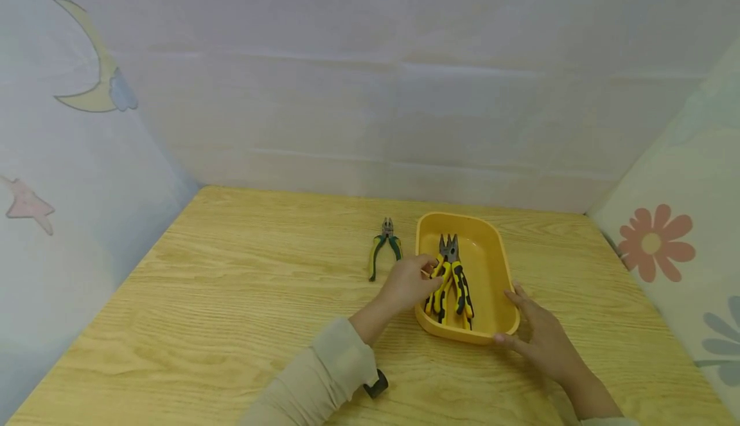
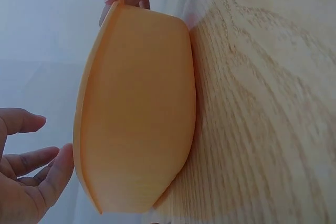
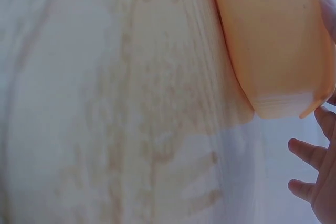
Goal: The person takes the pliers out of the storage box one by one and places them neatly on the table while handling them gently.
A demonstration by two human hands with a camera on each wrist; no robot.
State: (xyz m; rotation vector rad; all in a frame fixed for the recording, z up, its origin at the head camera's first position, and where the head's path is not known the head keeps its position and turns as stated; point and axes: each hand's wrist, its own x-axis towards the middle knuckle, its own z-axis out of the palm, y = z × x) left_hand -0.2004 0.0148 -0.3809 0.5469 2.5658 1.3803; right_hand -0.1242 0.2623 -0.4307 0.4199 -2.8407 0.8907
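Note:
A yellow-orange plastic tray [image 1: 488, 252] stands on the table, holding several pliers [image 1: 459, 288] with yellow and black handles, their metal noses pointing away from me. My left hand [image 1: 407, 283] reaches over the tray's left rim, its fingertips overlapping the leftmost handles in the head view. In the left wrist view those fingers [image 2: 58, 177] are parted and loosely bent beside the rim, with nothing visible between them. My right hand [image 1: 543, 336] touches the tray's near right corner with thumb and fingertips, the other fingers [image 3: 310, 156] straight and spread.
To the left of the tray, a pair of pliers [image 1: 372, 256] with green and yellow handles lies on the wooden table [image 1: 231, 284]. A black object [image 1: 377, 384] shows under my left sleeve. Printed cloth walls [image 1: 370, 92] rise behind and on both sides.

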